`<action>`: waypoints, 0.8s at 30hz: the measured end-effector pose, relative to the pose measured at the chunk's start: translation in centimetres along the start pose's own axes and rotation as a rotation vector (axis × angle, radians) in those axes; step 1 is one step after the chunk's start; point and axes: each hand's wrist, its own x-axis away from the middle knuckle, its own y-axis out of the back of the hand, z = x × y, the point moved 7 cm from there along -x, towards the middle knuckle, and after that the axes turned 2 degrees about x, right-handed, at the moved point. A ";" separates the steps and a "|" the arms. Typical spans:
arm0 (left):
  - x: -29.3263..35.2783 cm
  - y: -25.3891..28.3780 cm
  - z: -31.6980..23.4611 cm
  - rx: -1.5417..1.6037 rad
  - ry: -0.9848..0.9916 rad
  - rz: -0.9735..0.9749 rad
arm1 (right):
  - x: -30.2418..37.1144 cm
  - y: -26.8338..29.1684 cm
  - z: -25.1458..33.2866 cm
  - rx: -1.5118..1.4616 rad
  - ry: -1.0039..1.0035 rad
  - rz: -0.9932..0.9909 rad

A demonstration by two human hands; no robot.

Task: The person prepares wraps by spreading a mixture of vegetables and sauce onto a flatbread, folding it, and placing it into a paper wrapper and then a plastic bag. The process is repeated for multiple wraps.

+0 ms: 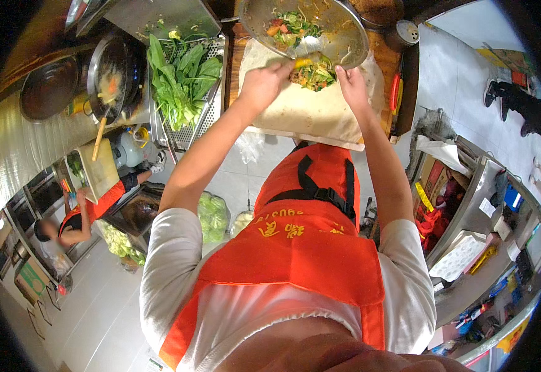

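A large pale sheet of flatbread or dough (264,115) covers most of a wooden board (389,62). On its far part lies a mound of chopped, mixed vegetables (315,77), green with orange bits. My left hand (265,85) is closed at the left of the mound, its fingertips beside a yellow strip (303,63). At the right of the mound my right hand (352,85) has its fingers drawn together near the rim of a wide metal bowl (352,34). What either hand pinches is hidden. More of the vegetable mix (292,30) is in the bowl.
Leafy greens (184,77) lie on a perforated metal tray (211,93) at left. A wok (100,77) with a wooden-handled tool (101,131) stands farther left. Red-handled tool (395,93) and metal canister (407,32) are at right. Another person (81,214) works at lower left.
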 end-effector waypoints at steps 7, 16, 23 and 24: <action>-4.0 1.0 -0.4 0.074 0.093 -0.096 | 0.2 -0.2 1.1 -0.031 0.020 0.019; -1.4 1.4 0.2 0.111 0.005 -0.055 | 0.4 0.2 0.0 0.101 -0.035 0.019; -7.0 0.7 0.9 0.361 0.518 -0.611 | 0.2 0.0 -1.4 0.106 0.020 0.014; -7.4 0.5 -0.8 0.303 0.408 -0.549 | 0.4 -0.2 -1.3 0.041 0.019 -0.002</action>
